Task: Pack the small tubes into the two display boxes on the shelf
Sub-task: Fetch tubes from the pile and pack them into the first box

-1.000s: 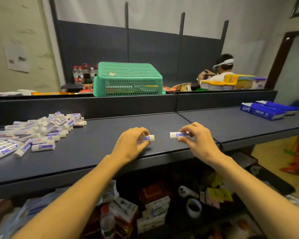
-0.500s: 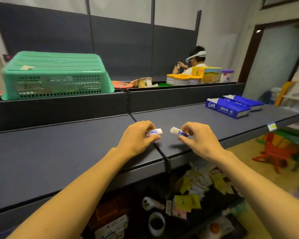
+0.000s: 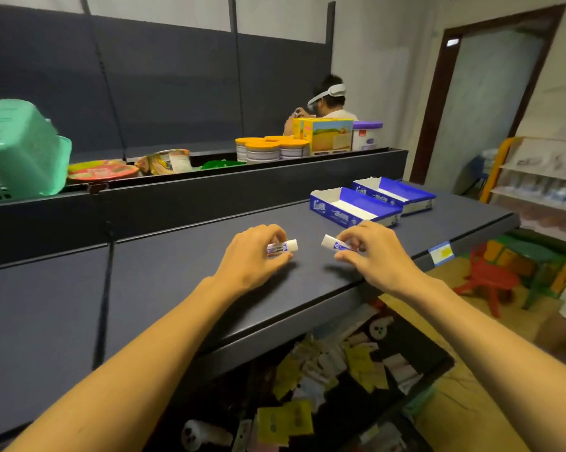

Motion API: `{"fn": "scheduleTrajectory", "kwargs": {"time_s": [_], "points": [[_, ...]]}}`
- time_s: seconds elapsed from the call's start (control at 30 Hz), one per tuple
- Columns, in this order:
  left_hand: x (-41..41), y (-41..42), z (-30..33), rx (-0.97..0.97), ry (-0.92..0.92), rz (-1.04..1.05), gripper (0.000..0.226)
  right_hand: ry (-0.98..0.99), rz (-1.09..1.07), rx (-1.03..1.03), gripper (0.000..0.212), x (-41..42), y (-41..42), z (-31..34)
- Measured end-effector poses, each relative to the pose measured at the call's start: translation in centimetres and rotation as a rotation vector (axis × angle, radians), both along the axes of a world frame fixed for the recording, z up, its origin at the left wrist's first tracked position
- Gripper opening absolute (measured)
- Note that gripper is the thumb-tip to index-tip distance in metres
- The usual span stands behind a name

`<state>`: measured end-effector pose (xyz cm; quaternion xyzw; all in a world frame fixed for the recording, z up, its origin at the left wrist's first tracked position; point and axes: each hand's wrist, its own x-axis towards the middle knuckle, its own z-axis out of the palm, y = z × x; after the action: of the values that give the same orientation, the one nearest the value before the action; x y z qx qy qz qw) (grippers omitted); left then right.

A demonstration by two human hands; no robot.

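We pinch one small tube in our left hand (image 3: 254,256) and one in our right hand (image 3: 371,252), both above the shelf's front edge. The two display boxes (image 3: 356,207) lie beyond, toward the shelf's right end, long axes running away from us; the right hand is nearer.

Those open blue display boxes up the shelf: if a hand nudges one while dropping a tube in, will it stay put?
Probably not firmly. The nearer display box looks like thin card with nothing visible inside, so likely light and apt to slide on the smooth shelf. It is low and long, so tipping seems unlikely. Its open walls may flex if pressed.
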<state>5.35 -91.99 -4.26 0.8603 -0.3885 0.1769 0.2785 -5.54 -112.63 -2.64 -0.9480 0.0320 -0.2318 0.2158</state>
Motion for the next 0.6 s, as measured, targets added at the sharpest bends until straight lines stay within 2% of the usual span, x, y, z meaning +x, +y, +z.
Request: {"fn": "scheduleTrajectory", "kwargs": {"time_s": [0.2,0.43,0.6], "points": [[-0.9,-8.8,-0.4,-0.071,0.095,0.145,0.030,-0.012,0.083,-0.023,0.038,0.2,-9.6,0.9],[-1.0,-14.8,-0.4,-0.088,0.152,0.271,0.033,0.056,0.181,-0.233,0.037,1.4,-16.9,2.5],[1.5,-17.5,0.2,-0.113,0.132,0.347,0.031,-0.028,0.228,-0.184,0.031,4.4,-19.9,2.7]]}}
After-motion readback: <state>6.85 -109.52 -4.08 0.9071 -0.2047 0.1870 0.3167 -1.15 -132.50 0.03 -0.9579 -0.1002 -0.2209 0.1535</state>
